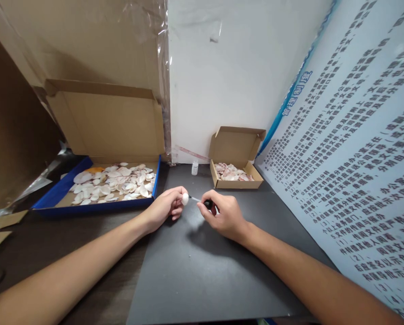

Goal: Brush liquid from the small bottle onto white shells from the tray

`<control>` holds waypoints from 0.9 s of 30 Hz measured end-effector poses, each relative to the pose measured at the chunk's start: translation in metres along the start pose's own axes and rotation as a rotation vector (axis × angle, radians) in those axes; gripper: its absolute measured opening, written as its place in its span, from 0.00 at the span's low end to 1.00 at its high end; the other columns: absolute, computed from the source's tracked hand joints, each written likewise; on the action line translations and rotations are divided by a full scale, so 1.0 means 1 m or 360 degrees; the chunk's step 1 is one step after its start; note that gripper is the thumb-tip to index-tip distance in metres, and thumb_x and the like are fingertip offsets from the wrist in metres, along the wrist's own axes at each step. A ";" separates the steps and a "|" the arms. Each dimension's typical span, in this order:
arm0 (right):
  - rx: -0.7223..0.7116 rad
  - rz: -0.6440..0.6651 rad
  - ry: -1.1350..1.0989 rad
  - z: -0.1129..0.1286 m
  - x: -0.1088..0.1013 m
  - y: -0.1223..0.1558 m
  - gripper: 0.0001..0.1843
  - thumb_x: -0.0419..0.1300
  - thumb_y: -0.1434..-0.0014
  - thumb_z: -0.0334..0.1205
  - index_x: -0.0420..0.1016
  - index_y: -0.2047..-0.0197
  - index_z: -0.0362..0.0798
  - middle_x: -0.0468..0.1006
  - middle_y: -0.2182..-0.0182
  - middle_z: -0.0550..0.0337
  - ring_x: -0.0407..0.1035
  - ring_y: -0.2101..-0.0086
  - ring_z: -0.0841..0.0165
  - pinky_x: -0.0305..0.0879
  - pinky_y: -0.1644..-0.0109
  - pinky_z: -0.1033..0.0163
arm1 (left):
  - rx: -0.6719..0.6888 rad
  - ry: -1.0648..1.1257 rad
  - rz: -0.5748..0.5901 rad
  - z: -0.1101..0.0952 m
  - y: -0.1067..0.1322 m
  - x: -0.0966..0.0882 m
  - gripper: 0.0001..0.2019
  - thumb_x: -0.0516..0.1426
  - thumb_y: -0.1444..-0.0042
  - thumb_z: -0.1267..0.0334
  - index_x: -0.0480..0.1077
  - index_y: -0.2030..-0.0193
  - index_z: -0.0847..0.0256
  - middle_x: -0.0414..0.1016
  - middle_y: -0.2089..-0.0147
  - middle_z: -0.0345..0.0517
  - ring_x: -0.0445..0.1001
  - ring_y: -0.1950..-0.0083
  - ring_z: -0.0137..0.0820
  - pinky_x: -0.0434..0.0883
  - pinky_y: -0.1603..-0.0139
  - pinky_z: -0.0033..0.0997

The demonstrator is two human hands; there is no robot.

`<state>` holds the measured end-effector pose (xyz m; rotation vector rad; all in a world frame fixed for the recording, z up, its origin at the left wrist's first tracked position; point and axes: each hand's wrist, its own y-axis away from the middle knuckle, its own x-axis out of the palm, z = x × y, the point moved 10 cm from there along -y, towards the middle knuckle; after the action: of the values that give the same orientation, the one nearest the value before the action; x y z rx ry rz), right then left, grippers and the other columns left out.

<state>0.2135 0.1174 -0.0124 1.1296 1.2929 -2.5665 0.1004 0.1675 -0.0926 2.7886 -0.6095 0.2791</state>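
Shell (pixel 185 199) sits pinched in the left hand (pixel 166 204) — apparently exposed for the black-handled applicator (pixel 195 199) the right hand (pixel 225 213) grips.

Left hand (pixel 168 205) and right hand (pixel 225 213) face each other, fingers (pixel 211 195) pinched.

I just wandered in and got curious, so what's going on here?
A person's left hand pinches a small rounded white piece, apparently a shell. The right hand grips a thin applicator with a black handle, its tip pointed at the piece; whether they touch is hard to tell. Farther back, a small whitish bottle stands between an open blue-sided cardboard box of pale shells and a smaller open brown cardboard box, also holding shells.
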 end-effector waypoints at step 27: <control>0.0022 0.0081 -0.0006 0.002 0.003 0.000 0.08 0.55 0.36 0.42 0.69 0.65 0.48 0.75 0.75 0.64 0.67 0.79 0.76 0.58 0.72 0.69 | 0.0003 -0.0091 -0.0010 0.001 -0.001 0.000 0.03 0.51 0.48 0.64 0.60 0.68 0.60 0.53 0.78 0.31 0.53 0.84 0.17 0.55 0.84 0.18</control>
<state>0.2102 0.1173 -0.0135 1.1444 1.2312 -2.5438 0.1005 0.1677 -0.0940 2.8084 -0.6136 0.1994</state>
